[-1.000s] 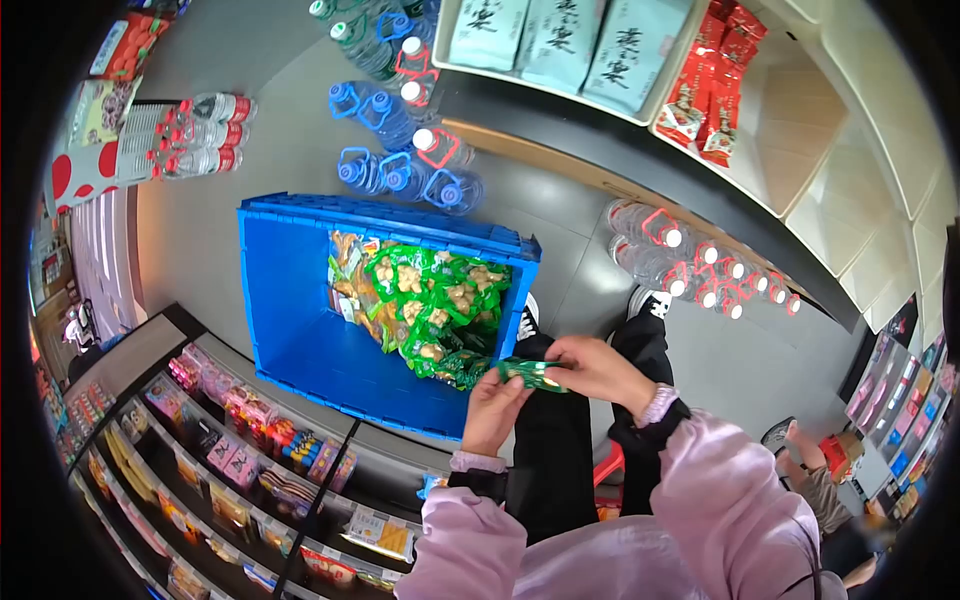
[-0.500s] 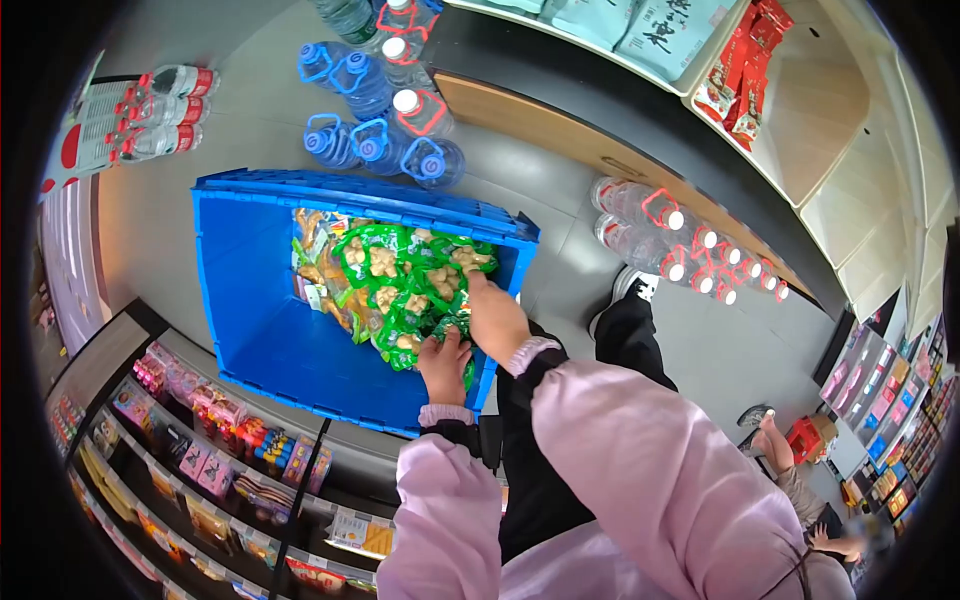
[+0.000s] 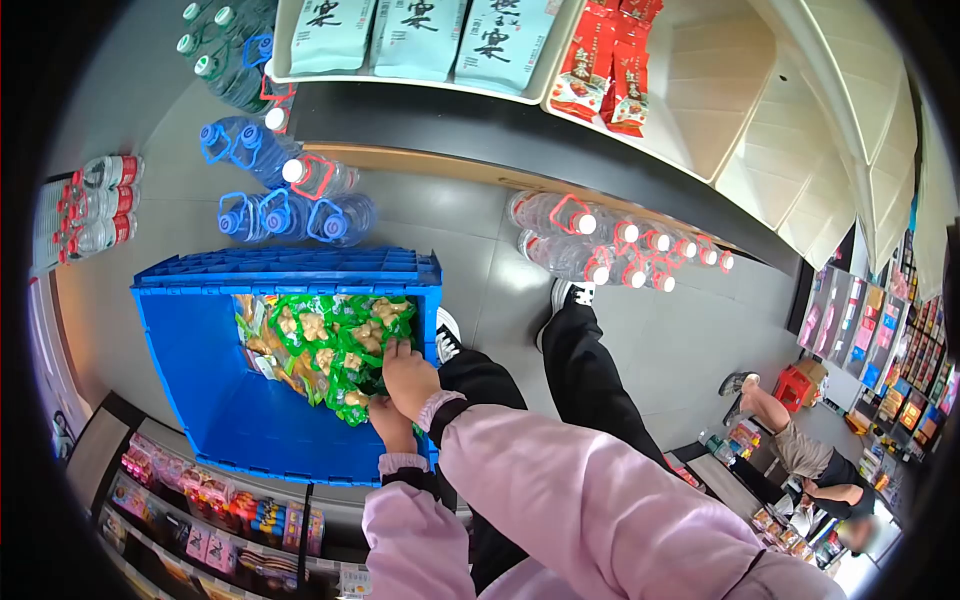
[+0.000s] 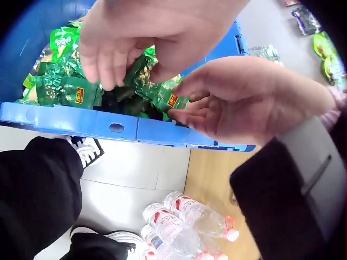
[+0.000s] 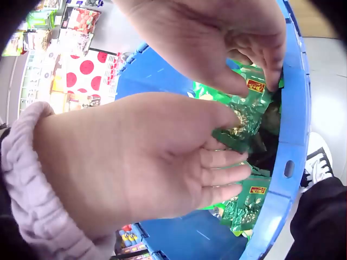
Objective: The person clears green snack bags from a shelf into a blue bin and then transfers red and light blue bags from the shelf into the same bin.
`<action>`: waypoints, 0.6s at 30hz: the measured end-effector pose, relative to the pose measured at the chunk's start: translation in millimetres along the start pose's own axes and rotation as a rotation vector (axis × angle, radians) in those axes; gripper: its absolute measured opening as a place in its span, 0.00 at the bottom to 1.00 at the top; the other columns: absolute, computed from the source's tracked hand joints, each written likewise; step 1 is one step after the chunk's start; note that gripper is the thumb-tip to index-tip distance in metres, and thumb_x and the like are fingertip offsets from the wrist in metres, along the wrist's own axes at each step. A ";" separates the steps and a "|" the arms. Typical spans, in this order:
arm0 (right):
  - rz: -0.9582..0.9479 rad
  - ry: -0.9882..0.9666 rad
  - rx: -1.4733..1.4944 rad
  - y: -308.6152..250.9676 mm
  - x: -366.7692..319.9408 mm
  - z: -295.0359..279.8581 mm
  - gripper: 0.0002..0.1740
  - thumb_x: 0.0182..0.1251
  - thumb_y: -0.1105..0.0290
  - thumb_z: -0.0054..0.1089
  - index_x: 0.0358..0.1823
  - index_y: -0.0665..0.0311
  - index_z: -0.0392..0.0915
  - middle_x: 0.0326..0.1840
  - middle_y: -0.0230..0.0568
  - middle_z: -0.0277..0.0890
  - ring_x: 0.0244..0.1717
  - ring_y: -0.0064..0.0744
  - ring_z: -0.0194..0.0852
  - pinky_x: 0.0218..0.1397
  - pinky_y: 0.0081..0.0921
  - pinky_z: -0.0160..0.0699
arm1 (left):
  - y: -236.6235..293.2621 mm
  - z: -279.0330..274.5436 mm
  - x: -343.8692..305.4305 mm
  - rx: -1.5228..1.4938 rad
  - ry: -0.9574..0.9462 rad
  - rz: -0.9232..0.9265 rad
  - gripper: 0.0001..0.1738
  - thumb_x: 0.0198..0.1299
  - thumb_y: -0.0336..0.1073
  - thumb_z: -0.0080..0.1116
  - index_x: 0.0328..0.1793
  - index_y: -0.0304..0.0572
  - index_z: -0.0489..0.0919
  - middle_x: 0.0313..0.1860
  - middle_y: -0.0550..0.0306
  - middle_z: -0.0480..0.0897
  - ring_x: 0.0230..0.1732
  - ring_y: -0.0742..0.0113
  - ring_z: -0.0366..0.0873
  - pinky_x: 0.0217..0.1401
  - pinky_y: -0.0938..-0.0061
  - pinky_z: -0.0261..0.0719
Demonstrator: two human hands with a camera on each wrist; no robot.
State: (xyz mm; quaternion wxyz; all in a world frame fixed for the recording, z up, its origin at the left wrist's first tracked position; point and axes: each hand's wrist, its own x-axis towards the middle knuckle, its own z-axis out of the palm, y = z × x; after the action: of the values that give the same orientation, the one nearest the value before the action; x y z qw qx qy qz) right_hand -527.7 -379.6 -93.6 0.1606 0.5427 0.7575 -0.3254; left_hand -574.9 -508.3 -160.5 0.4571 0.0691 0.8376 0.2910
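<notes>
Both hands reach over the near wall of a blue crate (image 3: 290, 440) into a pile of green printed packets (image 3: 325, 345). In the right wrist view my right hand (image 5: 217, 40) has its thumb and fingers around a shiny green foil packet (image 5: 256, 96) with a small red label. My left hand (image 5: 146, 154) reaches in beside it, fingers extended and touching the foil. More green foil packets (image 4: 59, 89) lie against the crate's wall in the left wrist view. Parts of the held packet are hidden behind the hands.
Large bottles with blue handles (image 3: 285, 215) stand beyond the crate. More bottles with red handles (image 3: 560, 255) stand below the counter (image 3: 400, 120). A snack shelf (image 3: 210, 490) runs along the crate's other side. A person (image 3: 815, 465) is at the far right.
A second ago both hands held a green packet outside the crate at its wall. They have since moved down into the pile inside, and the head view has shifted.
</notes>
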 end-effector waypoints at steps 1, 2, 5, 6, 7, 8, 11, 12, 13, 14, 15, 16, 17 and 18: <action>0.002 0.023 -0.001 0.7 -1.0 0.3 0.27 0.50 0.73 0.52 0.54 0.74 0.63 0.50 0.57 0.67 0.37 0.39 0.77 0.31 0.28 0.80 | 6.6 -0.5 -1.1 0.007 -0.046 0.027 0.13 0.49 0.33 0.60 0.27 0.28 0.72 0.27 0.51 0.80 0.25 0.72 0.73 0.27 0.75 0.71; 0.006 0.013 0.020 1.8 -0.8 0.4 0.27 0.50 0.73 0.52 0.54 0.75 0.62 0.53 0.59 0.65 0.37 0.40 0.76 0.32 0.28 0.80 | 12.8 0.8 -4.2 -0.069 -0.060 0.018 0.12 0.50 0.33 0.59 0.29 0.27 0.73 0.28 0.51 0.80 0.26 0.72 0.73 0.28 0.75 0.72; -0.007 -0.013 0.091 4.3 -2.1 -4.3 0.28 0.50 0.74 0.52 0.54 0.76 0.61 0.57 0.63 0.61 0.39 0.43 0.76 0.34 0.29 0.80 | 33.1 0.9 -13.0 -0.157 -0.110 -0.011 0.14 0.50 0.32 0.59 0.37 0.26 0.74 0.31 0.51 0.80 0.30 0.72 0.75 0.31 0.77 0.73; -0.025 -0.018 0.118 5.9 -4.7 -7.4 0.27 0.50 0.75 0.51 0.54 0.76 0.61 0.56 0.63 0.61 0.39 0.44 0.76 0.35 0.30 0.80 | 34.8 -2.3 -11.7 -0.095 -0.133 -0.022 0.15 0.50 0.32 0.59 0.40 0.25 0.74 0.32 0.50 0.80 0.31 0.72 0.76 0.31 0.78 0.73; -0.042 -0.023 0.143 8.4 -7.9 -11.6 0.27 0.49 0.75 0.51 0.54 0.76 0.61 0.56 0.63 0.62 0.40 0.45 0.76 0.35 0.30 0.80 | 36.9 -3.8 -12.2 -0.032 -0.156 -0.033 0.17 0.50 0.31 0.58 0.43 0.25 0.74 0.34 0.50 0.80 0.33 0.71 0.76 0.32 0.79 0.74; -0.098 -0.030 0.195 11.5 -11.6 -16.8 0.26 0.50 0.75 0.50 0.53 0.76 0.62 0.54 0.61 0.63 0.39 0.48 0.76 0.38 0.32 0.79 | 38.8 -3.6 -15.5 -0.042 -0.116 -0.049 0.17 0.50 0.30 0.58 0.44 0.25 0.73 0.33 0.50 0.80 0.32 0.72 0.76 0.31 0.79 0.74; -0.165 -0.096 0.326 19.7 -27.6 -52.1 0.23 0.50 0.77 0.50 0.51 0.75 0.63 0.50 0.56 0.65 0.40 0.50 0.74 0.39 0.37 0.77 | 53.3 -2.2 -24.2 -0.102 -0.009 -0.092 0.19 0.50 0.28 0.56 0.48 0.24 0.70 0.32 0.51 0.79 0.30 0.72 0.75 0.29 0.80 0.73; -0.182 -0.177 0.340 23.8 -30.9 -62.8 0.21 0.48 0.78 0.52 0.48 0.73 0.65 0.47 0.54 0.66 0.41 0.51 0.73 0.39 0.38 0.76 | 72.7 -1.8 -37.0 -0.140 0.017 -0.108 0.20 0.50 0.27 0.56 0.49 0.24 0.68 0.31 0.52 0.78 0.28 0.72 0.74 0.28 0.80 0.72; -0.226 -0.165 0.360 29.5 -36.7 -71.1 0.19 0.47 0.79 0.53 0.44 0.72 0.67 0.43 0.52 0.67 0.41 0.50 0.73 0.40 0.38 0.75 | 88.9 -1.3 -46.6 -0.178 0.042 -0.125 0.21 0.51 0.27 0.55 0.51 0.24 0.67 0.30 0.53 0.77 0.27 0.72 0.73 0.27 0.80 0.72; -0.289 -0.146 0.399 36.9 -40.7 -78.6 0.17 0.47 0.79 0.53 0.42 0.72 0.67 0.42 0.51 0.67 0.41 0.49 0.73 0.40 0.38 0.75 | 96.6 -2.5 -51.1 -0.146 0.001 -0.093 0.22 0.52 0.27 0.53 0.54 0.27 0.65 0.33 0.54 0.75 0.30 0.72 0.72 0.28 0.80 0.72; -0.353 -0.129 0.437 45.9 -44.4 -86.6 0.16 0.47 0.79 0.53 0.41 0.72 0.67 0.41 0.50 0.68 0.41 0.49 0.73 0.40 0.37 0.74 | 107.8 0.2 -57.2 -0.213 -0.003 -0.071 0.22 0.52 0.27 0.53 0.54 0.29 0.65 0.35 0.54 0.75 0.32 0.71 0.72 0.30 0.80 0.72; -0.374 -0.127 0.479 54.6 -49.6 -107.9 0.16 0.48 0.78 0.52 0.42 0.72 0.68 0.39 0.49 0.68 0.40 0.48 0.72 0.40 0.37 0.73 | 120.6 5.3 -66.2 -0.280 -0.007 -0.050 0.21 0.53 0.27 0.52 0.54 0.30 0.65 0.37 0.53 0.75 0.35 0.71 0.72 0.32 0.79 0.73; -0.411 -0.136 0.479 64.8 -52.2 -128.9 0.16 0.50 0.78 0.50 0.43 0.71 0.68 0.40 0.50 0.69 0.41 0.49 0.72 0.42 0.36 0.72 | 134.2 10.3 -75.5 -0.347 -0.011 -0.030 0.21 0.53 0.27 0.52 0.54 0.31 0.65 0.38 0.53 0.74 0.37 0.70 0.72 0.34 0.79 0.73; -0.431 -0.047 0.528 75.9 -54.9 -145.9 0.14 0.50 0.77 0.51 0.40 0.71 0.69 0.39 0.50 0.69 0.41 0.50 0.72 0.41 0.37 0.72 | 150.7 15.4 -84.1 -0.388 -0.046 -0.032 0.20 0.55 0.27 0.51 0.55 0.35 0.66 0.44 0.52 0.73 0.43 0.68 0.72 0.40 0.77 0.74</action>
State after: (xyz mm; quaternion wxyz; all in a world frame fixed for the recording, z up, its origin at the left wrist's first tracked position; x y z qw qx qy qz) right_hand -421.6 -306.4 22.4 -0.0403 0.3850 0.7406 -0.5492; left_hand -537.0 -410.1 -22.8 0.4854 -0.0268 0.7560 0.4383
